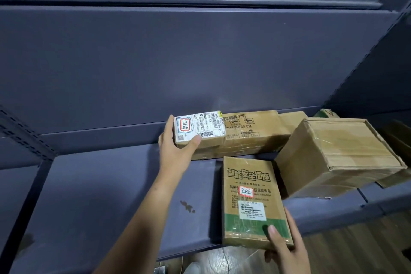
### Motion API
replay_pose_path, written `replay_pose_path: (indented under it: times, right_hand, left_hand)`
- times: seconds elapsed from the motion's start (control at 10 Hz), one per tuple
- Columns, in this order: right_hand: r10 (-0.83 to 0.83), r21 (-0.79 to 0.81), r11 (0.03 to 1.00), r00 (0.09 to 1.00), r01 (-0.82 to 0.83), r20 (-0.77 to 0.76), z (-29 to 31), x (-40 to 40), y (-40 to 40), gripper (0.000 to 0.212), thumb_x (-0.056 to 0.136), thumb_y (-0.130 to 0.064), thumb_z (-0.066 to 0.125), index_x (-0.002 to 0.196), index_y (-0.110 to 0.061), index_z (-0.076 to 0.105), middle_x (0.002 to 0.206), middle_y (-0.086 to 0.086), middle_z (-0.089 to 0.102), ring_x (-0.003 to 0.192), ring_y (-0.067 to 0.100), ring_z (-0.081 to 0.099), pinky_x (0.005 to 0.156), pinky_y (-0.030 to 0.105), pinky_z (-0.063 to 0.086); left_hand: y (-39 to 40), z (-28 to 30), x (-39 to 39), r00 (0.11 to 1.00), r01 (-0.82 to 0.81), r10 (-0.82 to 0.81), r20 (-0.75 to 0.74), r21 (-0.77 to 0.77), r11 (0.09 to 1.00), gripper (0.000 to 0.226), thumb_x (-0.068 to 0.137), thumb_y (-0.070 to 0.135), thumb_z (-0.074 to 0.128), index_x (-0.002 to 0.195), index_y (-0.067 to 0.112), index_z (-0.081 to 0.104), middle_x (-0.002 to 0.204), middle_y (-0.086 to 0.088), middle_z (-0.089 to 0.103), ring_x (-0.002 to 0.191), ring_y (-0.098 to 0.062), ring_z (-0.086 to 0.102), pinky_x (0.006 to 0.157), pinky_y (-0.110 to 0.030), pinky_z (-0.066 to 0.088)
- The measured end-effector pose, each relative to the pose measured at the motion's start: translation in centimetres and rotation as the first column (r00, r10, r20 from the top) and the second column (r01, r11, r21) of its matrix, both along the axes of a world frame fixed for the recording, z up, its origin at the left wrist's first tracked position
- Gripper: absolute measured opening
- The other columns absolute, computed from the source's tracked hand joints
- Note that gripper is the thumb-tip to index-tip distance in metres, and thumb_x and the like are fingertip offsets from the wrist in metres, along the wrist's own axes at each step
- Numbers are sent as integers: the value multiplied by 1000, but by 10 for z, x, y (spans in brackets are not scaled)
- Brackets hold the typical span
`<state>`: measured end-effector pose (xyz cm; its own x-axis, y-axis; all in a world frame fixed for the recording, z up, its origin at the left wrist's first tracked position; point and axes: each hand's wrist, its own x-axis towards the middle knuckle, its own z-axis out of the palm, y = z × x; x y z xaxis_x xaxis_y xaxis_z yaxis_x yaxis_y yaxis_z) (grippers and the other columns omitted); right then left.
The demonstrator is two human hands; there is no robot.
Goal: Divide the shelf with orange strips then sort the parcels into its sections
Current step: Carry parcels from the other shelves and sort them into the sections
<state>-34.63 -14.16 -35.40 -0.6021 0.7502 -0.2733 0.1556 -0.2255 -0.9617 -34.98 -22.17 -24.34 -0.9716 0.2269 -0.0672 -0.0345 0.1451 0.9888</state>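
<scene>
Both hands are busy on a dark blue metal shelf [106, 196]. The left hand [175, 147] is clamped around the left end of a small parcel [200, 130], fingers behind it and thumb pressed on the front edge. That one has a big white shipping label on top with a red-bordered sticker, and it sits at the back of the shelf, pushed up against a long box [251, 131] that lies along the back wall.

The right hand [282, 249] grips the near corner of a flat green-banded box [251, 200], thumb on top, fingers underneath. This box has large printed characters, a white label and its own red-bordered sticker. Its near end hangs out past the front lip of the shelf, the far end is over the shelf just in front of the long box. Can't tell if it's resting on the surface or lifted a bit.

To the right there's a big carton [340, 153], tilted, taped up and a bit battered, just beside the green-banded box. More cardboard peeks out behind and right of it, too cut off to make out. The left half of the shelf is bare apart from a small reddish stain [188, 206].
</scene>
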Motion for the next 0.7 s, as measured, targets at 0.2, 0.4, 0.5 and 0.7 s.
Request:
replay_pose_path:
  times: [0.2, 0.4, 0.5, 0.7]
  right_hand:
    - [10, -67, 998, 996, -4, 88, 80, 273, 28, 61, 82, -20, 82, 138, -30, 59, 104, 14, 75, 79, 38, 67, 51, 37, 52]
    - [-51, -141, 988, 996, 61, 74, 67, 276, 27, 47, 96, -8, 63, 139, -28, 59, 109, 19, 69, 70, 37, 57, 49, 35, 48]
    - [-46, -177, 983, 998, 51, 30, 74, 273, 26, 48, 97, -7, 60, 137, -32, 61, 114, 15, 72, 78, 37, 61, 53, 39, 47]
    - [-27, -171, 985, 999, 20, -36, 75, 277, 24, 47, 99, -6, 55, 136, -33, 62, 110, 12, 73, 78, 32, 60, 52, 38, 47]
  left_hand:
    - [-6, -2, 0, 998, 53, -57, 27, 125, 991, 86, 74, 35, 84, 145, 53, 39, 140, 24, 56, 129, 3, 53, 113, -39, 44]
    - [-14, 2, -1, 999, 42, -43, 5, 147, 988, 82, 75, 32, 83, 143, 54, 42, 141, 19, 55, 130, -1, 53, 111, -41, 46]
    - [-21, 6, -2, 998, 63, -67, 16, 205, 977, 82, 78, 23, 82, 143, 53, 43, 142, 15, 55, 129, -4, 54, 110, -43, 47]
    - [-31, 3, 10, 989, 3, -54, 140, 346, 938, 79, 86, 2, 75, 144, 47, 46, 123, 8, 70, 90, -11, 62, 63, -25, 51]
